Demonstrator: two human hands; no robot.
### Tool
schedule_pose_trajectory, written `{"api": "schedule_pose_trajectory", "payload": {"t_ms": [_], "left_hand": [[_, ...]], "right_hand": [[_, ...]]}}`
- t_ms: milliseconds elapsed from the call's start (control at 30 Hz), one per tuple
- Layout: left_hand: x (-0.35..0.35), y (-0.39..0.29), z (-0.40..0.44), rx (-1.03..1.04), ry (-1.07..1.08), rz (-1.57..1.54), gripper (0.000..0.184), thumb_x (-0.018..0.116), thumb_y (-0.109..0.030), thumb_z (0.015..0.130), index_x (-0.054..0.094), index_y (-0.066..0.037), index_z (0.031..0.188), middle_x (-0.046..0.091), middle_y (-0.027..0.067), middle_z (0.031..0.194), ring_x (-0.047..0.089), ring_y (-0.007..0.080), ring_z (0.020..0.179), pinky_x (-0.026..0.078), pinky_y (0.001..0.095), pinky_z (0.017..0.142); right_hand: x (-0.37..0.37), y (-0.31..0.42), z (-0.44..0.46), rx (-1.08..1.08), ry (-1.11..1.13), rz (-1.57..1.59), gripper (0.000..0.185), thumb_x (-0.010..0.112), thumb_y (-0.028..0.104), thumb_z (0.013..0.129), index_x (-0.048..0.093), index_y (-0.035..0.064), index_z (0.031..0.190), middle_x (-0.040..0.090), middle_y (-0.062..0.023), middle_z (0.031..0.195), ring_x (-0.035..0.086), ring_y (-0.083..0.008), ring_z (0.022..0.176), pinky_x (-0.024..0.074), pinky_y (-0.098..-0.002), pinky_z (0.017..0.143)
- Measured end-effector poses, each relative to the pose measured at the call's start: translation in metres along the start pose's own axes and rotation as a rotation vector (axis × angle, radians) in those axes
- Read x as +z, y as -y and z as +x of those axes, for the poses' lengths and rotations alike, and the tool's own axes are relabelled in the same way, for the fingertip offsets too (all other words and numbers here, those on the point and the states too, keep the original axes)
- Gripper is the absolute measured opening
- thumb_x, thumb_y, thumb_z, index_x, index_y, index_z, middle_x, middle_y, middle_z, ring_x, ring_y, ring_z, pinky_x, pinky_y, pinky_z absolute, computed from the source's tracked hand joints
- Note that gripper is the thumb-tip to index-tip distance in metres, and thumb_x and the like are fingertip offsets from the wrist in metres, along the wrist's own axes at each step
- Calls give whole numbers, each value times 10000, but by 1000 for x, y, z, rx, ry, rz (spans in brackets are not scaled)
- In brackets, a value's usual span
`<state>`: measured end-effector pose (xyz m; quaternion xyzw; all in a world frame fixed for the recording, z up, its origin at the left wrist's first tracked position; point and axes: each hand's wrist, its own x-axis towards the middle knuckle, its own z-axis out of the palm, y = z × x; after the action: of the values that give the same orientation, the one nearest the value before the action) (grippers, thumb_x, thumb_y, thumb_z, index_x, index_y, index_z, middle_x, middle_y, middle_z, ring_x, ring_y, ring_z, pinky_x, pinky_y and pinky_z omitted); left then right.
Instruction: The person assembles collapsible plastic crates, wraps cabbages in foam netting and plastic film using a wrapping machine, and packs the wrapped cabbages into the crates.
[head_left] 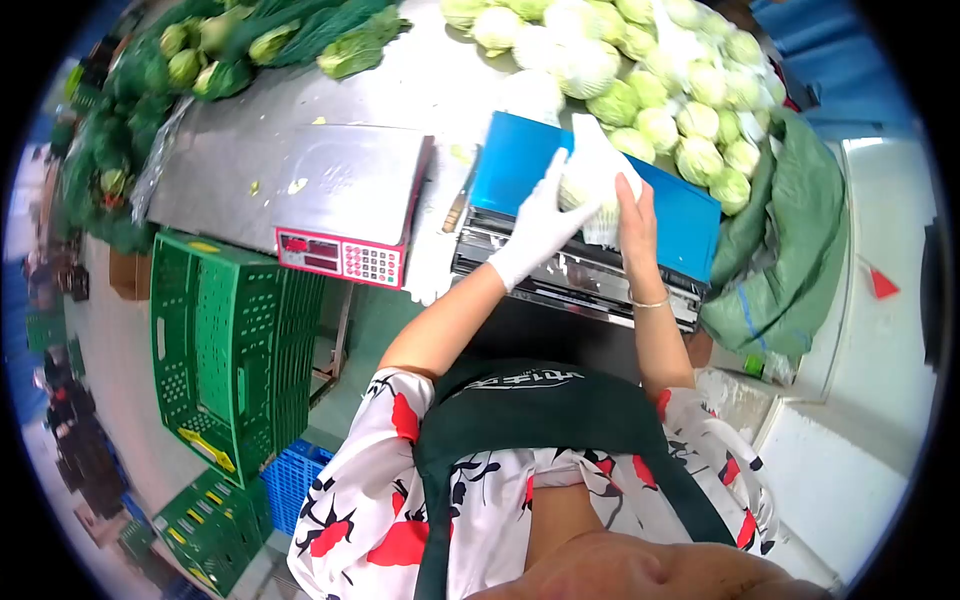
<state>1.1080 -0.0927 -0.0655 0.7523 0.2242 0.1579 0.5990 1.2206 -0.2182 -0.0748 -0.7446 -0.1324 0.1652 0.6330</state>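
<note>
Between my two hands is a pale cabbage (582,186), partly covered by a white net sleeve (598,150). My left hand (545,225), in a white glove, grips it from the left with the thumb below and the fingers up its side. My right hand (637,215), bare and wearing a wrist bangle, closes on its right side; some fingertips are hidden behind the white sleeve. Both hands are above a machine with a blue top (690,225) and a shiny metal front (560,262).
A heap of cabbages (700,120) lies behind the machine, beside a green sack (800,260). To the left are a red-edged digital scale (350,190), green-netted vegetables (225,45) and a white glove (430,265). Stacked green crates (235,340) and a blue crate (295,480) stand lower left.
</note>
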Motion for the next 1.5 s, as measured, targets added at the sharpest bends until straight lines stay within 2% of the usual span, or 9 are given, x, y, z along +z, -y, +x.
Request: {"api": "schedule_pose_trajectory", "payload": {"t_ms": [333, 600, 767, 833, 933, 1100, 1167, 1300, 1500], "left_hand": [[-10, 6, -23, 374, -125, 605, 791, 772, -354, 826, 424, 8, 1438, 669, 181, 1022, 604, 329, 962, 481, 422, 880], [-45, 52, -90, 140, -178, 895, 744, 768, -278, 815, 458, -23, 1441, 680, 47, 924, 580, 236, 975, 431, 423, 883], [-38, 60, -83, -20, 30, 241, 367, 634, -170, 935, 644, -60, 1285, 673, 98, 943, 623, 188, 874, 489, 301, 859], [-58, 21, -94, -13, 278, 89, 271, 601, -142, 965, 705, -95, 1210, 694, 71, 975, 612, 121, 906, 470, 251, 829], [-98, -47, -114, -18, 504, 72, 119, 667, -42, 888, 761, 8, 942, 656, 49, 806, 573, 138, 800, 455, 265, 738], [-79, -113, -91, 143, 206, -609, 959, 856, -367, 717, 408, 77, 1439, 509, 248, 1388, 500, 315, 1313, 386, 415, 1095], [-67, -95, -22, 390, 339, 107, 1307, 882, -438, 658, 57, 40, 1553, 207, 272, 1588, 249, 371, 1477, 189, 474, 1206], [5, -18, 39, 693, 428, 884, 1338, 933, -341, 571, 99, 47, 1542, 264, 293, 1551, 264, 395, 1463, 228, 449, 1201], [29, 2, 50, 155, 527, 221, 1279, 934, -198, 597, 116, -27, 1565, 344, 222, 1529, 350, 328, 1428, 278, 387, 1182]], "right_hand": [[-108, -47, -49, -132, -376, -271, 636, 615, 455, 958, 514, -63, 1312, 576, -248, 1277, 519, -350, 1213, 368, -405, 1059], [-108, -97, -132, -163, -554, -1244, 645, 654, 488, 868, 527, 24, 1298, 525, -220, 1224, 421, -389, 1253, 199, -606, 1126], [-116, -89, -115, -6, -266, -527, 239, 583, 214, 984, 705, 53, 1111, 688, -32, 909, 603, -176, 920, 318, -442, 1084], [-139, -57, -132, 210, -185, 402, 250, 642, 120, 951, 685, -31, 1147, 678, -47, 1065, 590, -130, 924, 457, -252, 898], [-179, -4, -179, 277, -20, 489, 202, 615, 83, 939, 687, -64, 1058, 668, -61, 992, 609, -179, 907, 439, -357, 1029], [-230, 55, -135, -407, 515, 428, 251, 616, 25, 878, 666, -105, 1086, 684, -145, 1062, 627, -268, 1009, 369, -387, 1111], [-190, 90, -86, -28, 22, 200, 378, 704, 51, 820, 660, -68, 1177, 634, -189, 1287, 542, -282, 1264, 302, -420, 1162], [-136, 9, 13, -415, 666, -613, 1356, 938, 398, 567, 108, 9, 1567, 206, -197, 1610, 161, -326, 1505, 126, -407, 1224], [-110, -17, 33, -220, 604, -298, 1213, 938, 376, 597, 253, 7, 1526, 421, -185, 1484, 416, -285, 1367, 308, -367, 1150]]}}
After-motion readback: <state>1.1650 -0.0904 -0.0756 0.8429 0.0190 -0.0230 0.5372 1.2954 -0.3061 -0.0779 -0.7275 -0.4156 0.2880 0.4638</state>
